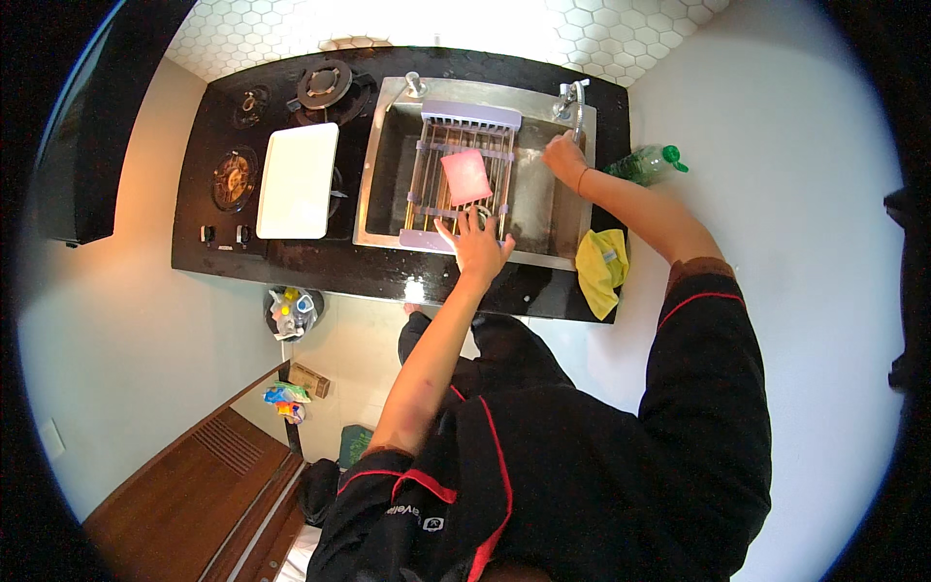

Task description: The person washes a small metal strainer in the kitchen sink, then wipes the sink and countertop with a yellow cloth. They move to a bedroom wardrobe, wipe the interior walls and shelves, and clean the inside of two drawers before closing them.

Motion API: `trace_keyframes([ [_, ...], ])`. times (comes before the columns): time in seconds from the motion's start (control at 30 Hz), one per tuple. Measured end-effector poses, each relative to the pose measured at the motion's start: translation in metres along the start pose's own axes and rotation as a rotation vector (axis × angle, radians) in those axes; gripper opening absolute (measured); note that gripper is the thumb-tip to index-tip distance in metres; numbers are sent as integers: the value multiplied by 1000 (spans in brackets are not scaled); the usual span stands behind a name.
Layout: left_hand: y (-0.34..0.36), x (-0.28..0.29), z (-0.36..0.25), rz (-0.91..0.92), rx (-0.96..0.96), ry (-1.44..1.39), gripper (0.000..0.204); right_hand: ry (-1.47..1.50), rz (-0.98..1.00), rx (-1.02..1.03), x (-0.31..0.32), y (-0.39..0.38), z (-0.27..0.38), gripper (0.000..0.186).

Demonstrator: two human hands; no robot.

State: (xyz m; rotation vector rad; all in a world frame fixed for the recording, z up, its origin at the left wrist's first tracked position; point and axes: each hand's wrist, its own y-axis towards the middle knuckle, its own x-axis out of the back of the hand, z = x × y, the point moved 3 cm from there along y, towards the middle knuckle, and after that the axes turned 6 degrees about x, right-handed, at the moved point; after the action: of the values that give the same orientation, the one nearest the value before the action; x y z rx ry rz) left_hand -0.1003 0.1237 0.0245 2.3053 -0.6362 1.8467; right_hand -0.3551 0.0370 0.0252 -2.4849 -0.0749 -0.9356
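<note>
My left hand (475, 254) is spread over the near end of a drying rack (472, 113) with metal bars and lilac end pieces. The rack spans the left part of the steel sink (367, 209). A pink cloth or sponge sheet (466, 177) lies on its bars, just beyond my fingertips. A small round, ring-like thing shows by those fingers. My right hand (565, 161) is closed at the sink's right side, close below the spout of the faucet (579, 95). Whatever its curled fingers hold, if anything, is hidden.
A white tray (298, 182) lies over part of the gas stove, beside a burner (323, 85). At the counter's right end are a green bottle (640, 167) lying on its side and a yellow cloth (602, 272) over the front edge. A filled bin (294, 313) stands below.
</note>
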Motion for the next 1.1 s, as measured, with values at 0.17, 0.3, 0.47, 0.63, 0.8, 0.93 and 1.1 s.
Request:
trace_keyframes([
  [0.17,-1,5,-2,32,18,3,59,-49,-102,-94,0,13,-2,14],
  [0.3,0,8,-4,46,37,22,60,29,-229,-102,10,26,-2,16],
  [0.47,-1,9,-3,18,20,15,60,12,-314,-27,15,37,2,16],
  [0.63,-2,7,-1,21,15,-3,59,-21,-111,35,2,31,3,11],
  [0.8,-2,6,0,26,5,1,57,-26,225,103,-1,11,-6,13],
  [0.93,-2,3,0,38,6,9,56,-25,207,252,22,-8,-13,17],
  [1.1,0,2,0,66,20,24,56,261,-67,276,79,-10,-30,10],
])
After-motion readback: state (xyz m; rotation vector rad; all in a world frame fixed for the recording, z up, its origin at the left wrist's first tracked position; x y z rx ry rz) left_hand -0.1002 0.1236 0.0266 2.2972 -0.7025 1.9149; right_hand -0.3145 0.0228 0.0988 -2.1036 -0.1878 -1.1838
